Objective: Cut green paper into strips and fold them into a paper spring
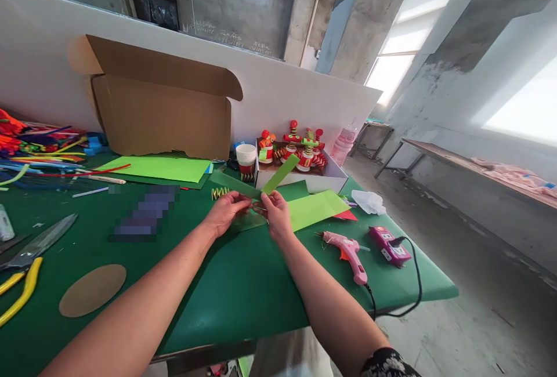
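Over the green table (243, 290), my left hand (225, 212) pinches a dark green paper strip (232, 184) that runs up to the left. My right hand (277, 214) pinches a light green paper strip (281, 174) that rises to the upper right. The two strips cross at my fingertips, where the hands almost touch. A light green sheet (315, 207) lies just right of my right hand. A small yellow-and-dark folded paper spring (220, 192) lies just above my left hand.
A pink glue gun (348, 251) and a pink device (389, 245) with a black cord lie at the right. A white box (324, 178) of paper figures, stacked cups (246, 159), an open cardboard box (161, 104), scissors (39, 243), a cardboard oval (92, 290) and pipe cleaners (39, 151) surround.
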`<action>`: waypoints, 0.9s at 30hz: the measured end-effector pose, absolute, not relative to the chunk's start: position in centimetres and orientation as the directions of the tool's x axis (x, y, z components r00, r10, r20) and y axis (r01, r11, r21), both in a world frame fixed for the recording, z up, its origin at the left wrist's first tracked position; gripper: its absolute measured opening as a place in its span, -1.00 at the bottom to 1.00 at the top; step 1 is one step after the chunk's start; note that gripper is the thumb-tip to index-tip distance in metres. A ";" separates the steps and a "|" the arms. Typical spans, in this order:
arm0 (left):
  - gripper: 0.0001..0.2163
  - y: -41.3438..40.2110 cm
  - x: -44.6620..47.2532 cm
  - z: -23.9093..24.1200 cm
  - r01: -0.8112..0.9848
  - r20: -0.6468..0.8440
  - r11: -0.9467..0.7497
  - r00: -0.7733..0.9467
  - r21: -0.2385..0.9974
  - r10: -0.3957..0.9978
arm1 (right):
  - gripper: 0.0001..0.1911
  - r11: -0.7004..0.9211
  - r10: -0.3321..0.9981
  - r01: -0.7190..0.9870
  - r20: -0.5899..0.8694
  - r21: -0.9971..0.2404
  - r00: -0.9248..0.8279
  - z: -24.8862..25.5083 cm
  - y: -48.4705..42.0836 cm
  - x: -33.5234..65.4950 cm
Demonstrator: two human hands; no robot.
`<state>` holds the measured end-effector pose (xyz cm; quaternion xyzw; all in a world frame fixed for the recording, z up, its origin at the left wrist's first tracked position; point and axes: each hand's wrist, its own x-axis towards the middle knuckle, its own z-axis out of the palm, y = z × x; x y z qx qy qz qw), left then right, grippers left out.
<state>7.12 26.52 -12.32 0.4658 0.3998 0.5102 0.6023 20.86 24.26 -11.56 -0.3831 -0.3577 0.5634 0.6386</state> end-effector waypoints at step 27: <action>-0.75 25.5 6.2 -10.9 0.355 0.398 -0.378 0.019 0.855 0.917 | -0.64 0.119 0.993 0.025 0.119 -0.993 -0.019 -11.9 24.3 21.9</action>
